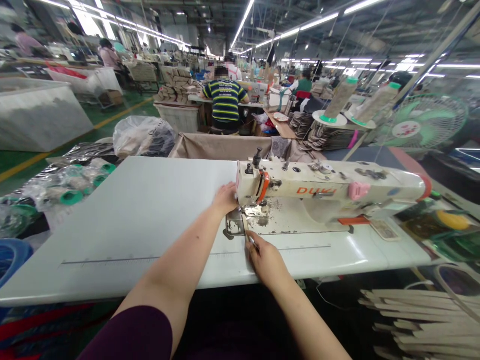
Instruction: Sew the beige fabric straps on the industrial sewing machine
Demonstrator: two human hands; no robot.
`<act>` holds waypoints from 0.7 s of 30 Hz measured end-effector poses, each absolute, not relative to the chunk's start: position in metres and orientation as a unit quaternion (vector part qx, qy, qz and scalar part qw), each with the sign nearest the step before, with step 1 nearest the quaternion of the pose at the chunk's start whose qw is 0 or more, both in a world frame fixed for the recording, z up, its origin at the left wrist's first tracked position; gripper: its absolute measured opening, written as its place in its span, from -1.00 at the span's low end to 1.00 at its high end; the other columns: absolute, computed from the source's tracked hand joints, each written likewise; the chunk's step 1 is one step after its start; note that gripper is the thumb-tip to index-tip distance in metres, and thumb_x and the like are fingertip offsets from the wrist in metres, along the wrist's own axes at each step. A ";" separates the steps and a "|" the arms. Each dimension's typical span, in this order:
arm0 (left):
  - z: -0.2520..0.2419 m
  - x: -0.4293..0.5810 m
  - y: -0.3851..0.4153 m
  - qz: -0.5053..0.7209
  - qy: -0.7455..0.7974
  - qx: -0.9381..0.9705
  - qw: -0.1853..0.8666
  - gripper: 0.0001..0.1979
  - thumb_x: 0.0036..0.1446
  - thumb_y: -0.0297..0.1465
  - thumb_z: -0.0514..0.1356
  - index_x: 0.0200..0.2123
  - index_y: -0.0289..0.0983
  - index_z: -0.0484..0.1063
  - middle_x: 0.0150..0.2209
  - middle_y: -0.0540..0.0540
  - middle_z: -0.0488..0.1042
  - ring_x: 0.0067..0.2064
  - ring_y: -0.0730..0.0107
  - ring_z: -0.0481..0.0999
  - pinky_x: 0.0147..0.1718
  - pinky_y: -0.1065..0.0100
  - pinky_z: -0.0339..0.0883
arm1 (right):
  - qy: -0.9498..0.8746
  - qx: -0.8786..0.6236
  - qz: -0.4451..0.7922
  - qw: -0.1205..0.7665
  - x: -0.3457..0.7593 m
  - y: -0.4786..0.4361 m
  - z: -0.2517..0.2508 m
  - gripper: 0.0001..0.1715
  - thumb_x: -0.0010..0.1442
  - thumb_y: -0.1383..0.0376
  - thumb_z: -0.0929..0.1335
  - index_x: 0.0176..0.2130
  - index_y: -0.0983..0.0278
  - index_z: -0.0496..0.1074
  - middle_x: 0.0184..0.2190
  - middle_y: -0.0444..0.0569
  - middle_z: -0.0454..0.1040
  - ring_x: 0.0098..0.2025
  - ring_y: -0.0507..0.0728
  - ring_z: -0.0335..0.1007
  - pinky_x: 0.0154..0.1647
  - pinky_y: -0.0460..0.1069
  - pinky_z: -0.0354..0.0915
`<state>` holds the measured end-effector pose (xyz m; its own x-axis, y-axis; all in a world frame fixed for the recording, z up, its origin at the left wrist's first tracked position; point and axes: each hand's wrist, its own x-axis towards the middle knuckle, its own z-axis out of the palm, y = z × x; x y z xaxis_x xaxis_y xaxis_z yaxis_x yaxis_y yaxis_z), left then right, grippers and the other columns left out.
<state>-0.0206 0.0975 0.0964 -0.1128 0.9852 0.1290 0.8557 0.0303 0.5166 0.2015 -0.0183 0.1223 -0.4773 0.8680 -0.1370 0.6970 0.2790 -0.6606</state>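
A white sewing machine [326,187] with orange lettering stands on the pale worktable. A narrow beige strip [245,223] runs from beneath its presser foot toward me. My right hand [267,257] closes its fingers on the near end of this strip, in front of the needle plate. A small metallic object [254,243] shows at those fingers; its kind is unclear. My left hand [225,198] lies on the table at the left of the machine head, fingers stretched out. Its fingertips are partly hidden by the head.
Two thread cones [340,100] and a green fan [420,127] stand behind the machine. A fabric-lined bin [221,145] touches the table's far side. Bagged spools [71,190] lie at left. Many beige strips [431,320] hang at lower right. A co-worker in a striped shirt [225,102] sits ahead.
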 end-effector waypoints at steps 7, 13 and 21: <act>0.101 -0.022 0.108 0.236 0.727 0.632 0.129 -0.36 0.12 -0.24 0.37 0.24 -0.24 0.34 0.25 -0.29 0.39 0.29 -0.05 0.32 0.27 0.09 0.11 | -0.776 -0.517 0.338 0.132 0.195 -0.012 0.117 -0.51 0.39 0.27 0.25 0.26 0.20 0.40 -0.15 0.08 0.63 -0.10 0.28 0.56 -0.11 0.04 0.31; 0.099 -0.020 0.105 0.240 0.715 0.643 0.132 -0.24 0.05 -0.32 0.41 0.30 -0.26 0.27 0.33 -0.30 0.28 0.40 -0.08 0.15 0.39 -0.02 -0.15 | -0.768 -0.529 0.338 0.126 0.192 -0.011 0.118 -0.51 0.39 0.30 0.26 0.26 0.21 0.41 -0.09 0.12 0.63 -0.04 0.32 0.57 -0.05 0.07 0.33; 0.096 -0.026 0.109 0.288 0.698 0.636 0.163 -0.51 0.01 -0.41 0.39 0.07 -0.23 0.52 0.16 -0.24 0.49 0.26 -0.04 0.38 0.32 0.07 0.10 | -0.776 -0.535 0.313 0.120 0.191 -0.014 0.118 -0.50 0.39 0.32 0.27 0.28 0.18 0.39 -0.11 0.08 0.64 -0.06 0.28 0.58 -0.09 0.04 0.34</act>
<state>-0.0257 0.1089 0.0964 -0.1389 0.9805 0.1390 0.7934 0.0261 0.6082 0.1913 -0.0137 0.1176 -0.3998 0.9044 -0.1492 0.7543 0.2321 -0.6141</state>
